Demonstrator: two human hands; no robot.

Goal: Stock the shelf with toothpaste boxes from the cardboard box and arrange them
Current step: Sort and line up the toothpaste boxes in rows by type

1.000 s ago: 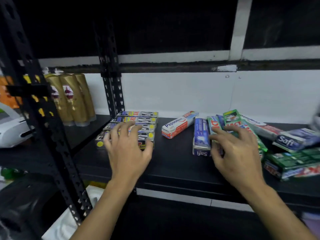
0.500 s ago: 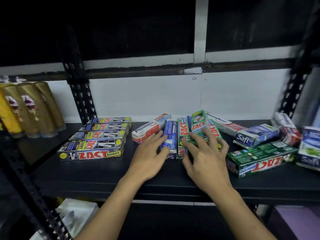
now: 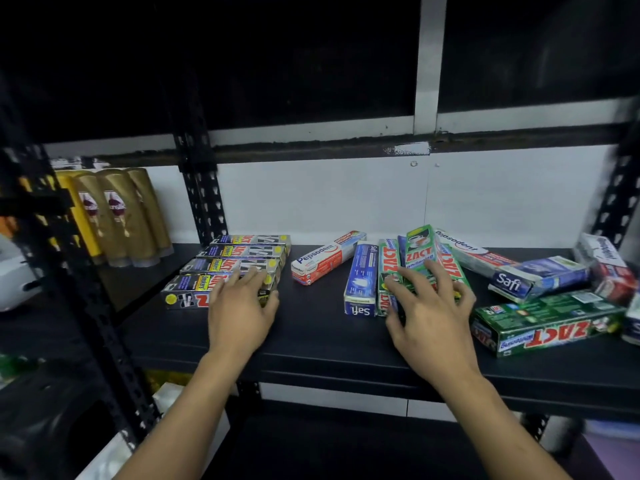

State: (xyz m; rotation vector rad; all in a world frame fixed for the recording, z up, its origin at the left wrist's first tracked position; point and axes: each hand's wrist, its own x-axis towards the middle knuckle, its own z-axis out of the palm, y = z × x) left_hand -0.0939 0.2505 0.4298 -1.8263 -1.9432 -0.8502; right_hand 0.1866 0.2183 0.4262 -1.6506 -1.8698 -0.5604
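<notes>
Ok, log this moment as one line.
left hand: resting on black ZACT boxes | right hand: spread over green ZACT boxes | shelf: other boxes loose at right

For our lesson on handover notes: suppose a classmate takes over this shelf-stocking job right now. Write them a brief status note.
Left hand: open, fingers resting on the black Zact row at the left of the shelf.
Right hand: open, spread over the green Zact pile mid-shelf.
Done: the black row is lined up.
Left: the Pepsodent box, Safi box, green pile and loose boxes at right lie askew and need lining up. The cardboard box is out of view.
</notes>
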